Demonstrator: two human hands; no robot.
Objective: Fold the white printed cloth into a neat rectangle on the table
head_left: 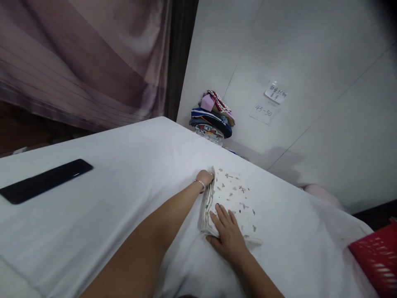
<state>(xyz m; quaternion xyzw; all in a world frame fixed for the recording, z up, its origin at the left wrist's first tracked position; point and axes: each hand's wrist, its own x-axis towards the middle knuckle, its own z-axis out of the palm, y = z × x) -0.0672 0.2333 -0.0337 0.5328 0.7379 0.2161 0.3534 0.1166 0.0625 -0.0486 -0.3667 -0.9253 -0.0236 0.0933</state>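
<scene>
A folded white cloth (232,190) with a small scattered print lies on the white-covered table, in several layers that show along its left edge. My left hand (205,178), with a beaded bracelet at the wrist, is closed at the far left corner of this cloth, and its fingertips are partly hidden there. Near the front edge, my right hand (228,238) rests flat on top with its fingers spread. The right thumb sits at the near left corner, beside the layers.
A long black flat object (46,180) lies on the left of the table (130,165). Beyond the far edge stands a stack of folded clothes (214,116) against a white wall with paper notes (263,111). A red plastic basket (378,256) is at the right, a pinkish curtain (93,58) at far left.
</scene>
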